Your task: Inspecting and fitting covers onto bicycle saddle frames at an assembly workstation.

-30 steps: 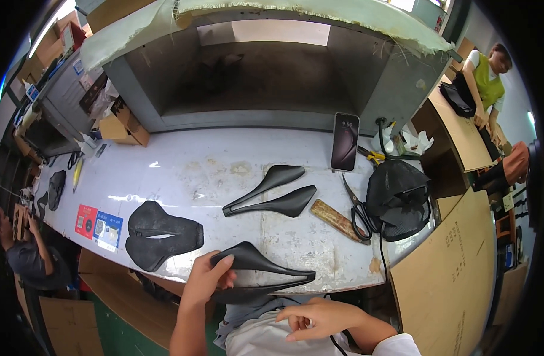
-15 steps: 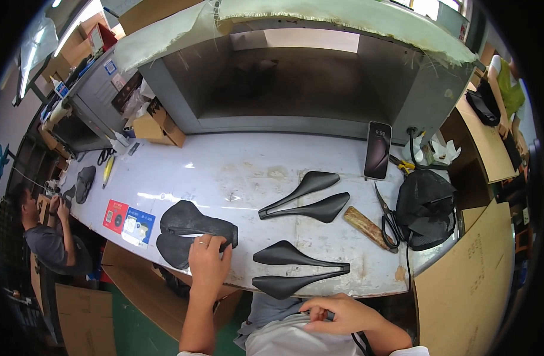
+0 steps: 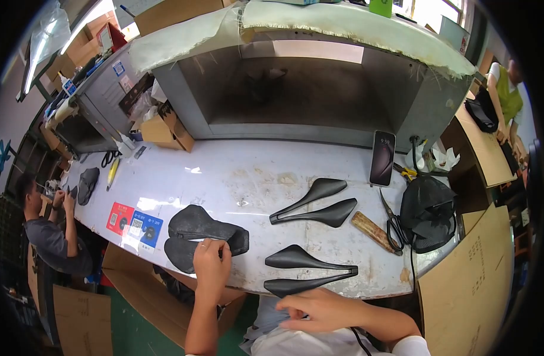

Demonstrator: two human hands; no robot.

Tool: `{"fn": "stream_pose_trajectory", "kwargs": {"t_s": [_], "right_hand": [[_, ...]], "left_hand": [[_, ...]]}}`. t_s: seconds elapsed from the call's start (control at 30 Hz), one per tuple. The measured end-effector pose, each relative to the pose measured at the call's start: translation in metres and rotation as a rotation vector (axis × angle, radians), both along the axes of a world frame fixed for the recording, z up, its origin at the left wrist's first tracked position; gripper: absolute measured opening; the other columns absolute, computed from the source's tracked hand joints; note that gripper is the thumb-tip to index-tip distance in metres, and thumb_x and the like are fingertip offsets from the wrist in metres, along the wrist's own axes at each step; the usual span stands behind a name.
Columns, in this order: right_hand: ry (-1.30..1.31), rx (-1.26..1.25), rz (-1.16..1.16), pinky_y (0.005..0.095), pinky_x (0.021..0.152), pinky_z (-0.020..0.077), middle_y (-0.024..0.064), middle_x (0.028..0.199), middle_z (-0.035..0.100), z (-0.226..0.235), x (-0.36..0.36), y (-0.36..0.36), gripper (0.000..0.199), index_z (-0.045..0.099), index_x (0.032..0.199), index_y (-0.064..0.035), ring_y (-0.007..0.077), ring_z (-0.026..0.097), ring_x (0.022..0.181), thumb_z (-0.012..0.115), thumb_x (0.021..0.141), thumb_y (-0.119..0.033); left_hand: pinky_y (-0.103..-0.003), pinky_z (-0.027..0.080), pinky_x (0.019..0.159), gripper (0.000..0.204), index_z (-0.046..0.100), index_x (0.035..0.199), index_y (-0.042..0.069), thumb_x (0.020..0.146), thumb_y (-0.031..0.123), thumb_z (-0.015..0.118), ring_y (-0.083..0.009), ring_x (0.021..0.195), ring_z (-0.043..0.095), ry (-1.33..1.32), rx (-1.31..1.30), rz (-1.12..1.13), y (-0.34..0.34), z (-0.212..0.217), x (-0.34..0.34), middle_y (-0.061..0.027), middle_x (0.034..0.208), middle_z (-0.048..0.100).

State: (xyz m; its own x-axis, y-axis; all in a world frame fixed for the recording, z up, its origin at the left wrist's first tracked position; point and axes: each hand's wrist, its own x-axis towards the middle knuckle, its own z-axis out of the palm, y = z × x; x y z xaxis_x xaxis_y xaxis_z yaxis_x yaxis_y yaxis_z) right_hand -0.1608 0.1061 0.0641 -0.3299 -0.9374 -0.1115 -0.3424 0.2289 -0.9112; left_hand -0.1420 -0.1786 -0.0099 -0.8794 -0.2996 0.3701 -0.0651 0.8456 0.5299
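A dull dark-grey bicycle saddle (image 3: 195, 223) lies at the front left of the white table, a slot down its middle. My left hand (image 3: 212, 264) rests over its near half, fingers bent and pressed to the slot's edge. To the right are two smooth black split saddles: one farther back (image 3: 319, 191), the other (image 3: 304, 256) by the front edge. Over the near saddle's lower wing hovers my right hand (image 3: 319, 310), thumb and bent forefinger apart. I make out nothing between them; its other fingers are hidden.
At the right lie a wooden-looking bar (image 3: 375, 232), scissors (image 3: 393, 222), a black mesh bag (image 3: 427, 210) and an upright phone (image 3: 382, 159). Red and blue cards (image 3: 146, 228) lie left. A grey metal cabinet (image 3: 183, 95) stands behind. Another person (image 3: 49, 225) works at far left.
My right hand has moved left and up from my lap toward the near split saddle; a small dark thing showed at its fingers before. My left hand stays on the grey saddle. The view has shifted slightly.
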Motion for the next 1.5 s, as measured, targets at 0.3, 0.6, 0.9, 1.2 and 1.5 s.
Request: {"fn": "stream_pose_trajectory", "kwargs": {"t_s": [0.3,0.6,0.9,1.2,1.5], "right_hand": [[0.940,-0.262,-0.127,0.0428,0.090,0.0457,0.0152,0.103,0.061,-0.061,-0.049,-0.118,0.036,0.059,0.104,-0.0013,0.0328,0.058,0.102,0.072,0.081,-0.026],[0.723,-0.100,-0.149,0.0425,0.087,0.0476,0.0159,0.093,0.063,-0.065,-0.057,-0.122,0.028,0.057,0.094,-0.0029,0.0339,0.060,0.097,0.071,0.081,-0.024],[0.824,-0.258,-0.132,0.0421,0.088,0.0485,0.0160,0.107,0.062,-0.050,-0.035,-0.099,0.033,0.059,0.105,-0.0015,0.0324,0.062,0.099,0.070,0.084,-0.024],[-0.140,-0.074,0.095,0.0417,0.060,0.0484,0.0130,0.076,0.062,-0.024,0.014,-0.013,0.029,0.056,0.095,-0.0034,0.0351,0.062,0.068,0.066,0.092,-0.030],[-0.521,-0.723,-0.567,0.0330,0.060,0.0489,0.0176,0.081,0.069,-0.034,0.023,0.120,0.028,0.067,0.084,0.0070,0.0278,0.066,0.067,0.087,0.070,-0.007]], "left_hand": [[-0.045,0.045,0.074,0.004,0.060,0.092,-0.001,0.090,0.003,0.058,-0.0371,0.083,0.057,0.087,0.076,0.056,-0.029,-0.011,0.014,-0.0186,0.087,0.059],[-0.040,0.051,0.098,0.039,0.055,0.122,-0.010,0.100,0.020,0.044,-0.0280,0.111,0.061,1.199,1.509,0.257,-0.140,-0.037,0.116,-0.0200,0.116,0.063],[-0.035,0.055,0.072,0.026,0.048,0.117,0.000,0.098,0.017,0.049,-0.0217,0.078,0.064,0.130,0.592,0.548,-0.035,0.061,0.175,-0.0171,0.093,0.064],[-0.041,0.052,0.061,0.013,0.056,0.106,0.002,0.094,0.005,0.060,-0.0352,0.072,0.068,-0.467,0.590,-0.392,0.087,0.082,0.123,-0.0203,0.089,0.067],[-0.033,0.059,0.069,0.068,0.047,0.135,-0.003,0.074,0.003,0.075,-0.0251,0.078,0.072,-0.183,2.185,-0.159,0.125,0.042,0.068,-0.0196,0.108,0.068]]}}
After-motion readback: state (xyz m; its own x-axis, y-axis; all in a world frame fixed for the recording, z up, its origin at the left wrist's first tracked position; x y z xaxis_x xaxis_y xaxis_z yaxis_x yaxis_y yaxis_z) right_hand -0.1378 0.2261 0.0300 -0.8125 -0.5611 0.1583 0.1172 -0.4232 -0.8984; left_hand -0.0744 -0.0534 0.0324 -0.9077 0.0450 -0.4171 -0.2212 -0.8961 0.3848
